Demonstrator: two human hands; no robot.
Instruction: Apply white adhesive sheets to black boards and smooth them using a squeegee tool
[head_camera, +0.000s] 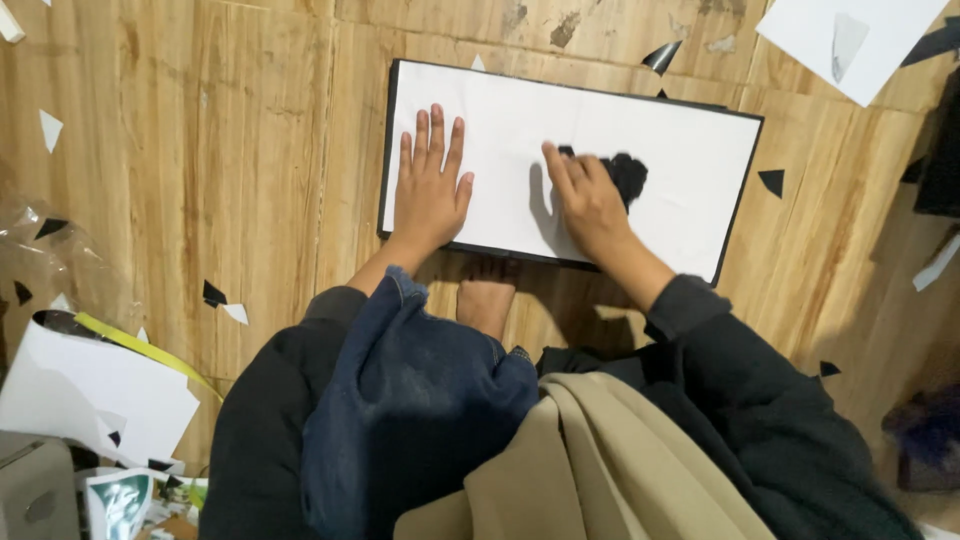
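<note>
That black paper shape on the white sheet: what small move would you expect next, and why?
Probably the right hand pressing and smoothing the black shape flat. Its fingertips already rest on it, while the left hand lies spread on the white sheet, holding it steady.

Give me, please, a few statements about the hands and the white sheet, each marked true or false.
1. The left hand lies flat, fingers spread, on the white sheet. True.
2. The right hand holds scissors. False: it presses on a black cutout.
3. The sheet lies on a wooden floor. True.
4. The black cutout sits off the sheet. False: it lies on the sheet.
5. Black scraps lie about. True.
</note>
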